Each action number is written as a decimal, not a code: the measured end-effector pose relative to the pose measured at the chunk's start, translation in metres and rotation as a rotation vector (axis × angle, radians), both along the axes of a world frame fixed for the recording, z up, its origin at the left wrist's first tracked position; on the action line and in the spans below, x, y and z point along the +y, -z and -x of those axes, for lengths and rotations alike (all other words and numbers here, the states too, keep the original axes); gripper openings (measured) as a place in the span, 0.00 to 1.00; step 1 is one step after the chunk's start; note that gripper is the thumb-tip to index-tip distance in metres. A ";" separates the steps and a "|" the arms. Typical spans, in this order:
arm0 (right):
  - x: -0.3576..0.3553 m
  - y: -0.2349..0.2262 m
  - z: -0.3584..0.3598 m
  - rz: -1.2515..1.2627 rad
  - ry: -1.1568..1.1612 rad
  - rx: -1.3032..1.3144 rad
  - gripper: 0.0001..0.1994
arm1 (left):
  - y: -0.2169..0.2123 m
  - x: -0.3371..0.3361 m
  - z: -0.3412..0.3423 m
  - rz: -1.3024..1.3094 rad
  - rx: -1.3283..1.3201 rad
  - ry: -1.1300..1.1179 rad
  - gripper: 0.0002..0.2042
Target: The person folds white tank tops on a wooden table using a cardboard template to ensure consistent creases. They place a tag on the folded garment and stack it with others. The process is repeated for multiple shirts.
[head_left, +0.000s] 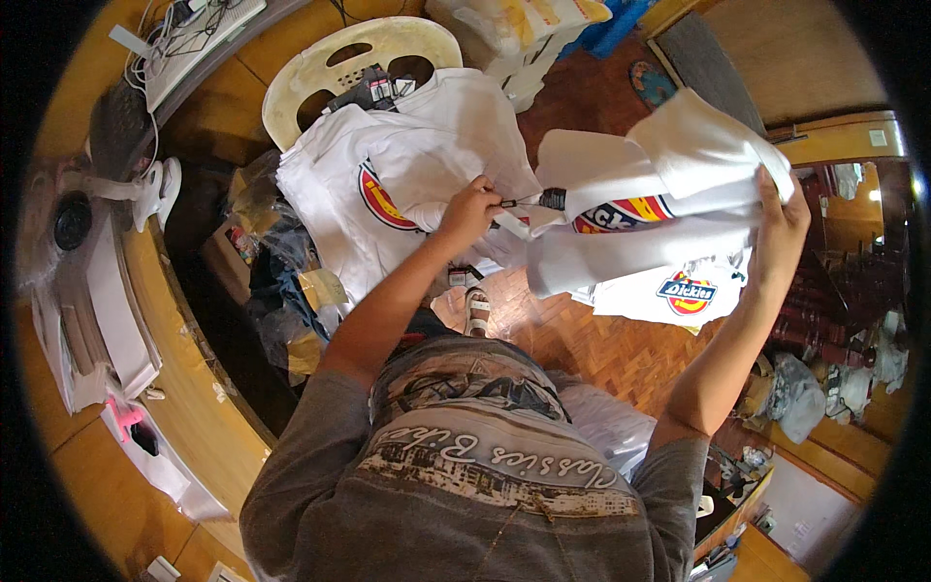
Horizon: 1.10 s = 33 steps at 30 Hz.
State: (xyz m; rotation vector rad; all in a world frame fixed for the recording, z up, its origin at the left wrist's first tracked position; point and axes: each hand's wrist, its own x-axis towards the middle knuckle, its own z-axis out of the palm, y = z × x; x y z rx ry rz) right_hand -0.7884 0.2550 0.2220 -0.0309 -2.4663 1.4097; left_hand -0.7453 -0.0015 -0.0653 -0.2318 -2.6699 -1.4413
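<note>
A white T-shirt (713, 155) with a red, yellow and blue print hangs in front of me, held up at its right end. My right hand (782, 218) grips that end, thumb on the cloth. Near the black label (552, 199) on the shirt's left side, my left hand (472, 211) pinches a thin dark item too small to name. Below that hand lies a pile of white T-shirts (325, 184) with a similar print, spread over a cream plastic chair (281, 82). Small tags (383, 89) rest on the pile's far edge.
Another printed white shirt (630, 297) lies beyond the held one, lower right. Plastic-wrapped things (281, 330) crowd the left beside a wooden table edge (184, 339). A fan (73, 221) stands at far left. Plastic bags (797, 398) sit at right above the parquet floor (621, 364).
</note>
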 end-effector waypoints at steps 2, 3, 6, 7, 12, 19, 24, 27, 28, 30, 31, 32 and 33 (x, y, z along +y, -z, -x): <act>0.006 0.005 0.015 -0.082 -0.023 -0.009 0.13 | -0.007 -0.019 0.017 -0.174 -0.194 0.118 0.08; 0.011 0.009 0.020 -0.125 -0.002 -0.060 0.14 | -0.012 -0.027 0.023 -0.356 -0.371 0.067 0.07; 0.027 0.038 0.037 -0.302 -0.034 -0.029 0.15 | -0.004 -0.045 0.040 -0.188 -0.323 0.053 0.05; 0.021 0.047 0.038 -0.348 -0.081 0.035 0.16 | -0.001 -0.047 0.041 -0.077 -0.304 0.045 0.05; 0.027 0.064 0.052 -0.273 -0.008 -0.021 0.16 | 0.007 -0.058 0.047 -0.403 -0.334 0.165 0.04; 0.026 0.121 0.061 -0.316 0.093 -0.134 0.17 | -0.005 -0.066 0.060 -0.133 -0.313 0.034 0.06; 0.012 0.110 0.059 -0.125 0.115 -0.040 0.15 | 0.045 -0.060 0.041 -0.162 -0.360 0.518 0.06; 0.006 0.085 0.050 0.015 0.079 -0.097 0.11 | 0.042 -0.012 0.009 0.106 -0.369 0.491 0.21; -0.006 0.073 0.043 0.081 0.089 -0.070 0.11 | 0.036 -0.002 0.002 0.198 -0.306 0.398 0.24; -0.010 0.059 0.038 0.070 0.098 -0.086 0.11 | 0.047 0.007 0.003 0.034 -0.313 0.309 0.24; -0.007 0.058 0.037 0.047 0.105 -0.055 0.11 | 0.050 0.009 0.007 -0.045 -0.292 0.278 0.24; -0.003 0.057 0.036 0.023 0.111 -0.025 0.12 | 0.054 0.011 0.010 -0.124 -0.273 0.246 0.24; 0.001 0.056 0.036 0.000 0.116 0.004 0.12 | 0.057 0.011 0.012 -0.165 -0.194 0.204 0.25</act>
